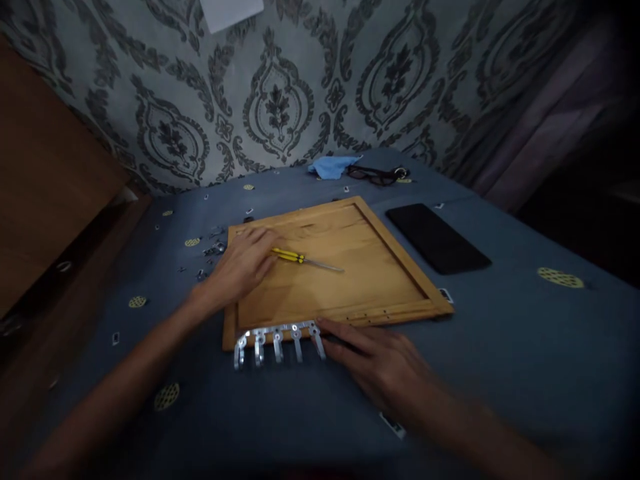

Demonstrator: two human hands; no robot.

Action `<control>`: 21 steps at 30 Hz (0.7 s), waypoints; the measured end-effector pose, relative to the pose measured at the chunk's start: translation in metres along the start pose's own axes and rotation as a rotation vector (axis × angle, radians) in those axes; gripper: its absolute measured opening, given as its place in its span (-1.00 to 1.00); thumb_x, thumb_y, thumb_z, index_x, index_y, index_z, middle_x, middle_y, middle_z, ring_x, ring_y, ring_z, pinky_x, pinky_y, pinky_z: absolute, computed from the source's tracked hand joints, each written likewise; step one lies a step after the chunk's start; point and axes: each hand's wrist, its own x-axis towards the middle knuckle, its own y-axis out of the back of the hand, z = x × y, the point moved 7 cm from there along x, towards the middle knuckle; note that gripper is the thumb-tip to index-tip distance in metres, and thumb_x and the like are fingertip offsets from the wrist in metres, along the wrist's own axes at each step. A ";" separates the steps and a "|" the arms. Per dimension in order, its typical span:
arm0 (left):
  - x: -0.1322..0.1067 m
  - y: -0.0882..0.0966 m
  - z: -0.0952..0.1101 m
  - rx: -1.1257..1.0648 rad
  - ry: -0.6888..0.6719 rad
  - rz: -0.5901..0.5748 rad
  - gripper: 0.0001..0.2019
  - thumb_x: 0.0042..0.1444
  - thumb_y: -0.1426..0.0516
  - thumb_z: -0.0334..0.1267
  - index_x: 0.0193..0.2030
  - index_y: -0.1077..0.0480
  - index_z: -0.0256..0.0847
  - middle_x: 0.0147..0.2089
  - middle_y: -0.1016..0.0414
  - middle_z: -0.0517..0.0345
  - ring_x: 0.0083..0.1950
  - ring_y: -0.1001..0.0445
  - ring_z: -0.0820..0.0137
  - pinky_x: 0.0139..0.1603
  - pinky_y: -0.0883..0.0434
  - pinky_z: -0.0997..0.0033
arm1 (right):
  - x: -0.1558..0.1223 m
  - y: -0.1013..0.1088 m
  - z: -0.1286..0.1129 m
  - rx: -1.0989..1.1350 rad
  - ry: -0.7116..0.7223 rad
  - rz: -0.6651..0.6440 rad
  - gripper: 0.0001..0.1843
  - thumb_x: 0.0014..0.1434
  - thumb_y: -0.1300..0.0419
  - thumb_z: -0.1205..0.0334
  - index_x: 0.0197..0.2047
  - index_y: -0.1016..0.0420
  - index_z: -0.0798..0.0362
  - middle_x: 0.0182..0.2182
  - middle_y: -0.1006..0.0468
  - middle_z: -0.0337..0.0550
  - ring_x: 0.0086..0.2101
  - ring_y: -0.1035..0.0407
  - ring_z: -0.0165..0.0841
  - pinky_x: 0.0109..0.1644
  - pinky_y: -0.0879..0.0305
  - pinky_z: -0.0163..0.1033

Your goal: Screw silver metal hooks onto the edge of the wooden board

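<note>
The metal hook rail (pixel 278 339) along the near edge of the wooden panel (pixel 320 293) should feel light, stiff and slick, best held by its ends; whether the right hand (pixel 393 363) or left hand (pixel 245 260) pinches anything, I cannot tell.

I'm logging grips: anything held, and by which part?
The left hand covers the yellow screwdriver at its handle end; whether gripped cannot be told. The right hand touches the hook rail at its right end.
</note>
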 end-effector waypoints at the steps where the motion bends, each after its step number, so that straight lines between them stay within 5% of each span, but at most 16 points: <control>1: 0.007 -0.008 0.000 0.012 -0.020 -0.046 -0.68 0.34 -0.07 -0.30 0.21 -0.38 -0.22 0.29 -0.44 -0.11 0.36 -0.34 0.11 0.42 -0.31 -0.05 | 0.001 0.001 0.000 -0.008 0.001 0.012 -0.49 0.26 -0.09 0.55 0.15 -0.59 -0.07 0.18 -0.63 -0.08 -0.12 -0.67 -0.27 -0.16 -0.65 -0.16; 6: 0.017 -0.035 -0.007 0.058 -0.016 -0.167 -0.75 0.33 -0.05 -0.34 0.06 -0.46 -0.27 0.09 -0.49 -0.12 0.17 -0.41 0.11 0.30 -0.36 0.00 | 0.008 0.007 -0.003 -0.021 0.016 0.027 -0.55 0.27 -0.12 0.54 0.12 -0.58 -0.04 0.15 -0.65 -0.09 -0.12 -0.67 -0.28 -0.15 -0.63 -0.20; 12: -0.008 -0.012 -0.009 0.028 0.029 -0.157 -0.80 0.33 -0.10 -0.25 0.00 -0.47 -0.22 -0.03 -0.52 -0.01 0.01 -0.47 0.20 0.10 -0.42 0.15 | 0.010 0.012 -0.004 -0.030 0.020 0.053 -0.59 0.30 -0.08 0.53 0.06 -0.60 -0.02 0.14 -0.66 -0.13 -0.14 -0.67 -0.31 -0.14 -0.62 -0.23; 15: -0.026 0.012 -0.004 -0.046 0.077 -0.081 -0.80 0.35 -0.13 -0.10 -0.07 -0.48 -0.15 -0.16 -0.51 0.10 -0.16 -0.47 0.30 -0.09 -0.43 0.25 | 0.009 0.011 -0.004 -0.029 0.025 0.050 -0.59 0.32 -0.07 0.51 0.06 -0.60 -0.02 0.14 -0.66 -0.14 -0.14 -0.67 -0.33 -0.17 -0.61 -0.25; 21: -0.065 0.056 0.018 -0.366 0.141 0.332 -0.81 0.26 -0.30 -0.03 -0.21 -0.50 -0.05 -0.26 -0.47 0.22 -0.21 -0.46 0.39 -0.18 -0.43 0.32 | 0.007 0.011 -0.004 -0.034 0.039 0.067 -0.61 0.36 -0.04 0.49 0.06 -0.59 0.00 0.14 -0.66 -0.08 -0.14 -0.67 -0.28 -0.20 -0.62 -0.23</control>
